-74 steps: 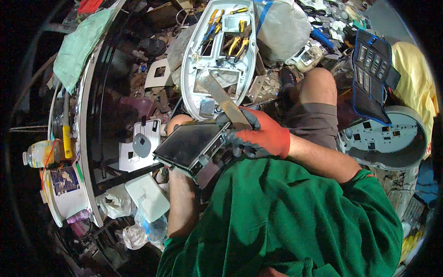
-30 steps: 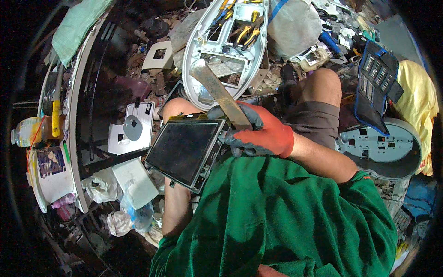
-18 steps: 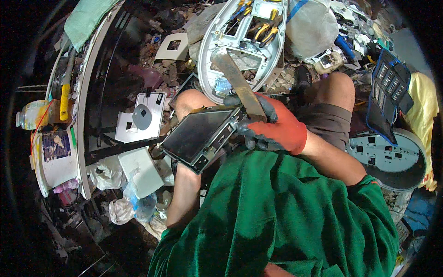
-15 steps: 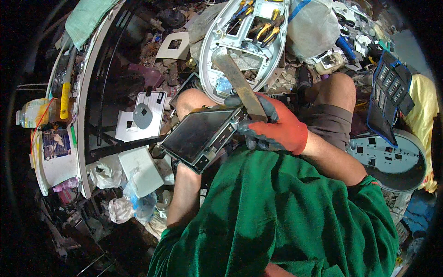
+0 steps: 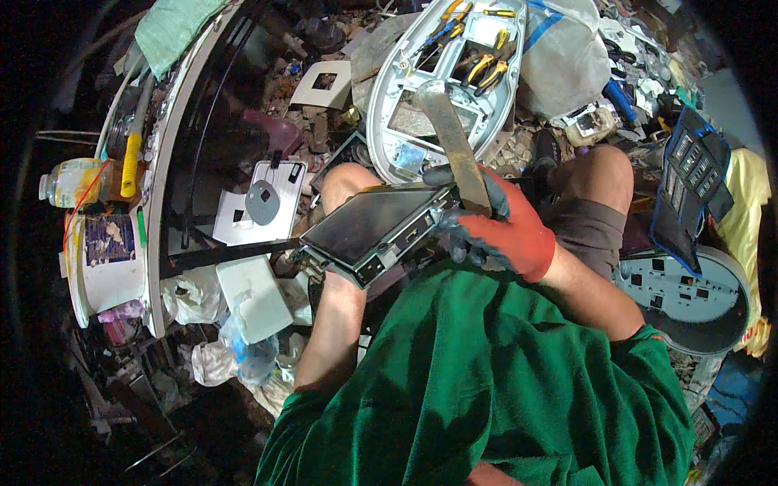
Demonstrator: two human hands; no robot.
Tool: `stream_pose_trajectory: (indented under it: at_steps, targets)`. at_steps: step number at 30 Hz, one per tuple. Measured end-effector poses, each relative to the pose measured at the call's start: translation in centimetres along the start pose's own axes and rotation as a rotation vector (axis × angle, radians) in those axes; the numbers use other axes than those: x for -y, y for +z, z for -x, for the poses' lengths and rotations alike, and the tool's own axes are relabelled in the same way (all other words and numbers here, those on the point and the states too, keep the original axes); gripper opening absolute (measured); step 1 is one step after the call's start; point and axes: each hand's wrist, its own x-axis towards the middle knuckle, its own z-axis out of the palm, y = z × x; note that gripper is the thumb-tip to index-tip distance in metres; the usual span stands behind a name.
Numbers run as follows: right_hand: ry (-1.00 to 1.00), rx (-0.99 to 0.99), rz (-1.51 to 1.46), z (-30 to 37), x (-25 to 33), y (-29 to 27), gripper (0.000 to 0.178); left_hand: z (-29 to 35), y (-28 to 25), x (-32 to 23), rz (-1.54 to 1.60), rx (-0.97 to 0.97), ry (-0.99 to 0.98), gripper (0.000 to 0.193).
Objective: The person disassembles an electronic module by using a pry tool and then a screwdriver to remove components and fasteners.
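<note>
1. Screen unit (image 5: 379, 223): dark rectangular display in a metal frame, located in front of your green shirt (image 5: 486, 364), over the area between your knees. Face tilted upward; the side edge with metal brackets and slots faces you.
2. Right hand (image 5: 504, 228): red glove with dark grey fingers, closed around a flat metal blade (image 5: 454, 146). Your fingers are also at the right-hand edge of the unit; firm contact there cannot be confirmed.
3. Left hand: hidden beneath the unit, your bare forearm (image 5: 328, 340) running up to its underside. How far it is closed, and what it grips, I cannot tell.
4. Blade: worn and brownish, pointing up and away from you. Its far end overlaps the pale oval housing (image 5: 378, 117) in view; whether they touch cannot be told.
5. Oval housing: beyond your knees, with yellow-handled pliers (image 5: 490, 71) and other hand tools lying in it.
6. To your left: a white panel (image 5: 284, 180) bearing a grey rounded piece (image 5: 261, 202), a white box-like cover (image 5: 258, 300) near crumpled plastic bags (image 5: 194, 296), and a yellow-handled tool (image 5: 130, 166) near a bottle (image 5: 73, 182).
7. To your right: a dark tool pouch (image 5: 693, 170) with blue trim, upright-leaning beside yellow sheeting (image 5: 747, 194), above a rounded grey housing (image 5: 679, 279).
</note>
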Motion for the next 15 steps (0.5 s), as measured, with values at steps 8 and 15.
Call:
stream_pose_trajectory:
  at_steps: [8, 15]
  targets:
    - [0.009, -0.038, -0.013, 1.0, -1.0, -1.2, 0.053, 2.2, -13.0, -1.6, -0.927, -0.165, 0.332, 0.069]
    - [0.116, -0.056, -0.302, 0.7, -3.2, -3.0, 0.053, 1.4, -2.5, -0.5, 0.015, -0.090, 0.218, 0.051]
